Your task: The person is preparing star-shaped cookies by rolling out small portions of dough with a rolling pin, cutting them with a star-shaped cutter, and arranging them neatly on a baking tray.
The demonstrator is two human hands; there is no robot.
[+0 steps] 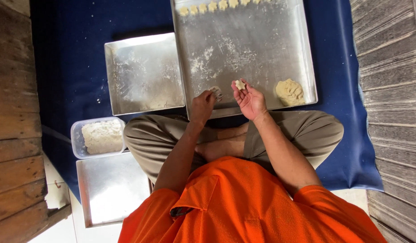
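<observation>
I sit cross-legged on a blue mat in front of a large floured metal tray [262, 49]. My left hand [202, 105] grips a small metal cookie cutter [216, 93] over the tray's near edge. My right hand [249, 100] is palm up, with a small shaped piece of dough [240, 84] resting on its fingertips. A lump of pale dough [289, 92] lies in the tray's near right corner. A row of several shaped dough pieces [212, 7] lines the tray's far edge.
A smaller floured tray [142, 74] lies left of the big one. A plastic tub of flour [100, 136] stands by my left knee, with another metal tray [111, 186] nearer me. Wooden planks flank the mat on both sides.
</observation>
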